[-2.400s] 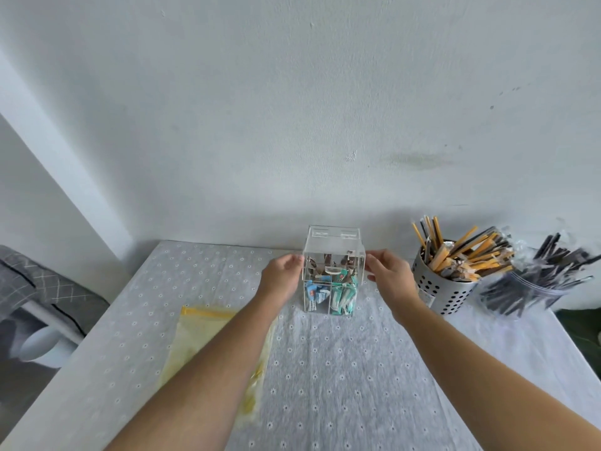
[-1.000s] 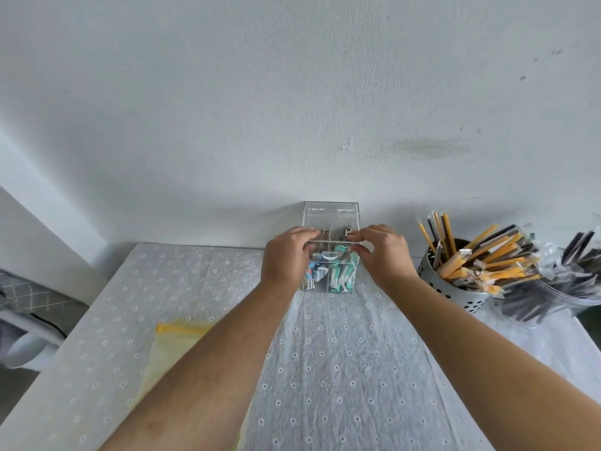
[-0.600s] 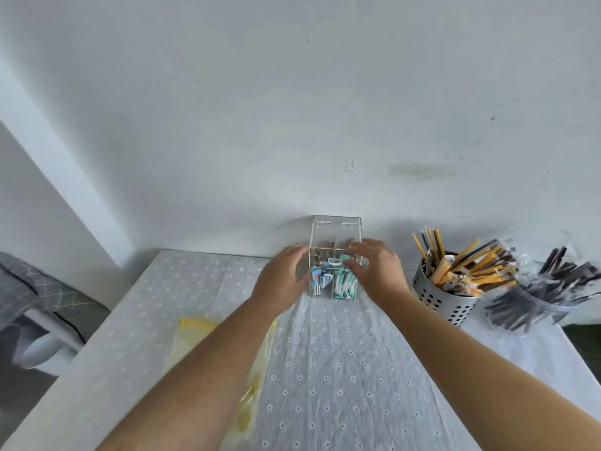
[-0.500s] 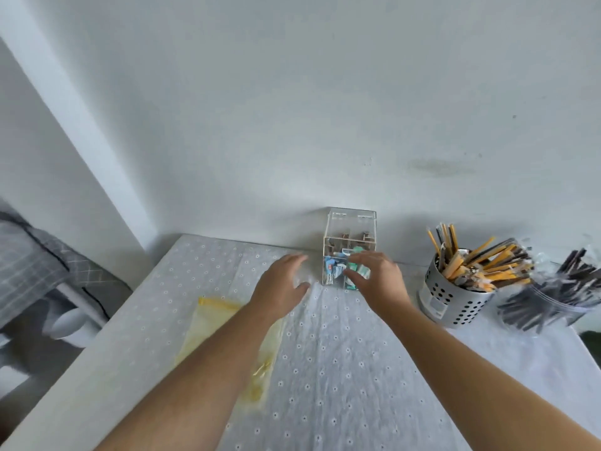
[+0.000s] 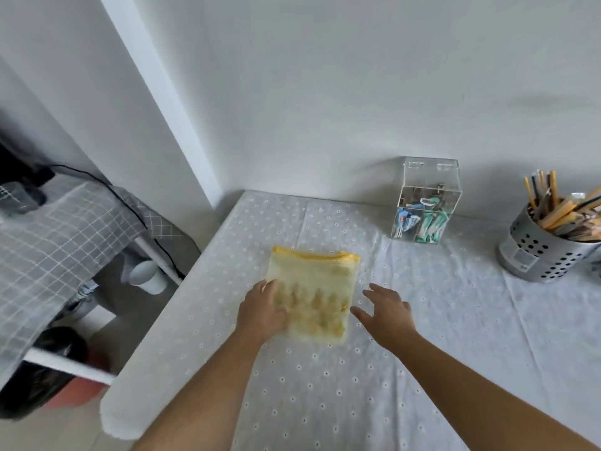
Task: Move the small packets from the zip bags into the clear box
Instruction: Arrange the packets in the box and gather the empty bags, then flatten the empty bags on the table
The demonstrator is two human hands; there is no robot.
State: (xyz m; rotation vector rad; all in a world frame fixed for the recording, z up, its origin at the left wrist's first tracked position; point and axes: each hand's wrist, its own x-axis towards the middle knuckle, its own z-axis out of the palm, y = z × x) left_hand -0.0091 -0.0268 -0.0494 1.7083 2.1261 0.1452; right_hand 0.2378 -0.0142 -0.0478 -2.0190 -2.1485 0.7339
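The print on the packets [image 5: 419, 219] is too blurred to read. Your left hand [image 5: 261, 312] is touching the near left edge of the yellow zip bags [image 5: 313, 288], which are lying flat on the table [image 5: 422, 369]; blur is hiding whether it is gripping them. Your right hand [image 5: 387, 315] is hovering just right of them, fingers spread wide. The clear box [image 5: 427, 206] is standing far right by the wall, holding blue and green packets. A metal holder [image 5: 546, 258] is sitting further right, full of wrapped sticks.

White wall [image 5: 325, 92], perhaps checked bedding [image 5: 48, 242] left.
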